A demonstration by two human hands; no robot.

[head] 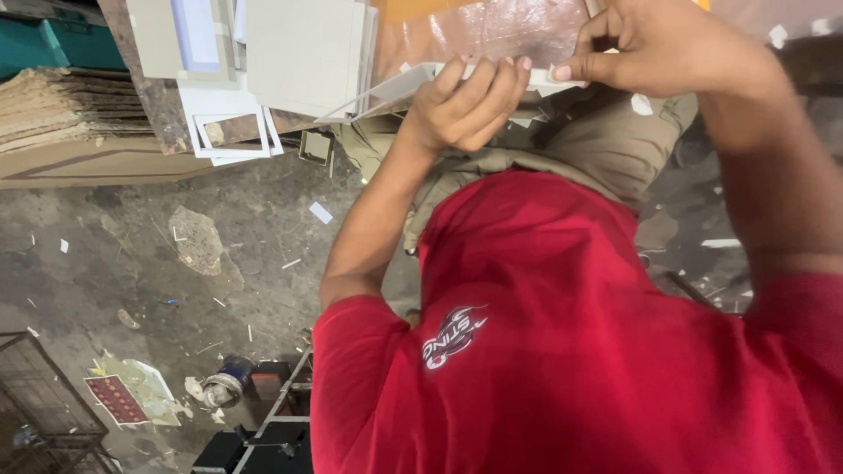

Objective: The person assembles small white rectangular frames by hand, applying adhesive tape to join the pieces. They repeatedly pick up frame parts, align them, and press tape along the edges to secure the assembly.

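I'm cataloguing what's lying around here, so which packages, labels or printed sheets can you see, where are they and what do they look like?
Stack of flattened brown cardboard: upper left, layered sheets.
Red-patterned printed sheet: on the floor at lower left, rectangular, on a pale crumpled sheet.
White card frames: left of the left hand, rectangular with cut-out middles.
White card strip: held between the left hand and the right hand.

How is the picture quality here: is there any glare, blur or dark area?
Head view: glare on the glossy brown sheet at top; left hand and right hand on the white board piece look reasonably sharp; the floor corner at lower left is dim.
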